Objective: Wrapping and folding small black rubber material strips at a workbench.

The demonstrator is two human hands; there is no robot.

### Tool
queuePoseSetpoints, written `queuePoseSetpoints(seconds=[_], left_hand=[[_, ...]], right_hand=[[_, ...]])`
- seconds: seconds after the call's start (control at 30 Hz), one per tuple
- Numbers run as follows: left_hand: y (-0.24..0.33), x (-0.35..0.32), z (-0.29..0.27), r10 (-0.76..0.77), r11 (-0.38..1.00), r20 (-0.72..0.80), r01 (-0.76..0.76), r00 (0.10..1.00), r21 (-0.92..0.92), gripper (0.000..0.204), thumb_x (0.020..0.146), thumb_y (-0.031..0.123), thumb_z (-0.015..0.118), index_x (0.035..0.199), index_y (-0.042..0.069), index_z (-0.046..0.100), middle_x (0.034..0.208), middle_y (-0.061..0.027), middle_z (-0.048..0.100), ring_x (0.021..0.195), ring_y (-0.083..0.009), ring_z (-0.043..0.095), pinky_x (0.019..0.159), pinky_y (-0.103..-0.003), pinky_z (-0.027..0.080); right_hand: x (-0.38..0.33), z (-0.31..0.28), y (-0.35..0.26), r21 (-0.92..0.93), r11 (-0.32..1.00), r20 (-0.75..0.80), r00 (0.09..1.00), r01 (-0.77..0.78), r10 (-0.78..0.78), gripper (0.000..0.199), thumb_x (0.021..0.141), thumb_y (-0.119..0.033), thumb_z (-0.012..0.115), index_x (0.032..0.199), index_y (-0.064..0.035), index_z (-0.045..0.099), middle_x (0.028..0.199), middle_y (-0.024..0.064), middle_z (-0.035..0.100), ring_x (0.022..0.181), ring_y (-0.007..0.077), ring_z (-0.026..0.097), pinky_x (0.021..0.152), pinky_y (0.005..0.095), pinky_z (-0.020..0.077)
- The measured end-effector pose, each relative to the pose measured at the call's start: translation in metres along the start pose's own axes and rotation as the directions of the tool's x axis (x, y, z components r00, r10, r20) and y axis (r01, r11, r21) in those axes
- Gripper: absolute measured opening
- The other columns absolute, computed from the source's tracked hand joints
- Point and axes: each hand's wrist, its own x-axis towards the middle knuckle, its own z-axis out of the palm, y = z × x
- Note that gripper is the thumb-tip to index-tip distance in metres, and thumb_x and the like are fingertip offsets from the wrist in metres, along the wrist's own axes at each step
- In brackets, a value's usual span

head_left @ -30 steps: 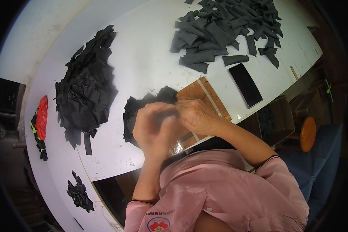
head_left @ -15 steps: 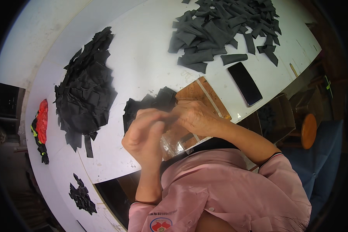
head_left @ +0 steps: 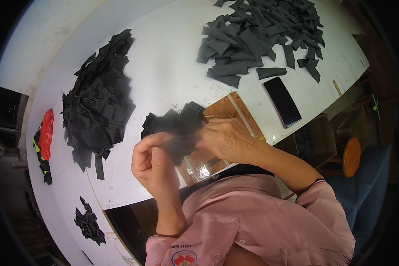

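Note:
Blurred by motion, a small dark fabric piece (head_left: 181,147) stretches between my two hands, above the near edge of the table. My left hand (head_left: 155,162) is closed in a pinch on one end of it. At the other end my right hand (head_left: 229,141) is closed, its fingers curled over the fabric. Just behind it lies a small pile of black fabric pieces (head_left: 162,123), partly hidden by my hands. A brown board (head_left: 226,107) with clear tape over it lies under my right hand.
A long heap of black fabric pieces (head_left: 97,99) is at the left, a heap of dark grey folded strips (head_left: 248,40) at the far right. A phone (head_left: 281,102) lies right of the board. A red bundle (head_left: 46,133) and a few black scraps (head_left: 89,221) lie further left.
My hands have moved slightly apart, the left one down and to the left. The dark fabric between them shows more now. The whole view has shifted a little.

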Motion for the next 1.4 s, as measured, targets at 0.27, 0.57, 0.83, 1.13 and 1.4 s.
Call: queuePoseSetpoints(seconds=[0.27,0.57,0.83,1.13,1.4], left_hand=[[0.011,0.014,0.003,0.058,0.907,0.106,-0.097,0.993,0.410,0.013,0.067,-0.008,0.058,0.079,-0.004,0.061,0.078,-0.0091,0.058,0.068,-0.0127,0.051,0.058,-0.021,0.039],[-0.001,0.013,-0.009,0.010,0.941,0.095,-0.041,0.995,0.335,0.012,0.067,-0.007,0.058,0.078,-0.003,0.061,0.075,-0.0109,0.059,0.065,-0.0146,0.052,0.055,-0.022,0.039],[-0.004,0.014,-0.006,0.059,0.949,0.119,-0.093,0.991,0.302,0.012,0.068,-0.006,0.059,0.079,-0.003,0.061,0.076,-0.0101,0.059,0.069,-0.0138,0.053,0.058,-0.022,0.041],[0.010,0.016,0.001,0.031,0.842,0.161,-0.112,0.986,0.527,0.011,0.069,-0.001,0.060,0.080,-0.002,0.062,0.071,-0.0103,0.057,0.065,-0.0164,0.054,0.058,-0.024,0.042],[-0.001,-0.004,0.001,0.263,0.743,0.091,-0.262,0.960,0.616,0.014,0.078,0.000,0.055,0.091,-0.003,0.056,0.087,-0.0132,0.054,0.076,-0.0156,0.052,0.068,-0.024,0.040]], right_hand=[[0.002,-0.004,-0.003,-0.029,0.999,0.015,1.000,0.013,-0.012,0.022,0.074,-0.022,0.061,0.063,-0.0048,0.051,0.057,0.0072,0.050,0.058,0.0244,0.052,0.054,0.0337,0.0416],[0.004,-0.004,-0.003,-0.061,0.998,0.057,0.998,0.011,-0.008,0.023,0.072,-0.023,0.062,0.063,-0.0048,0.051,0.059,0.0064,0.050,0.060,0.0233,0.052,0.054,0.0329,0.0416],[0.004,-0.005,-0.001,-0.043,0.999,0.066,0.997,-0.029,0.032,0.025,0.073,-0.024,0.061,0.062,-0.0052,0.050,0.058,0.0070,0.050,0.060,0.0239,0.052,0.053,0.0334,0.0413],[0.008,-0.018,-0.011,0.011,1.000,0.068,0.997,-0.024,0.023,0.025,0.074,-0.024,0.060,0.063,-0.0050,0.049,0.059,0.0091,0.052,0.060,0.0258,0.053,0.053,0.0349,0.0411],[0.015,-0.020,-0.011,-0.017,1.000,0.219,0.975,-0.017,0.020,0.021,0.074,-0.020,0.061,0.067,-0.0027,0.051,0.058,0.0101,0.055,0.054,0.0262,0.055,0.048,0.0346,0.0410]])
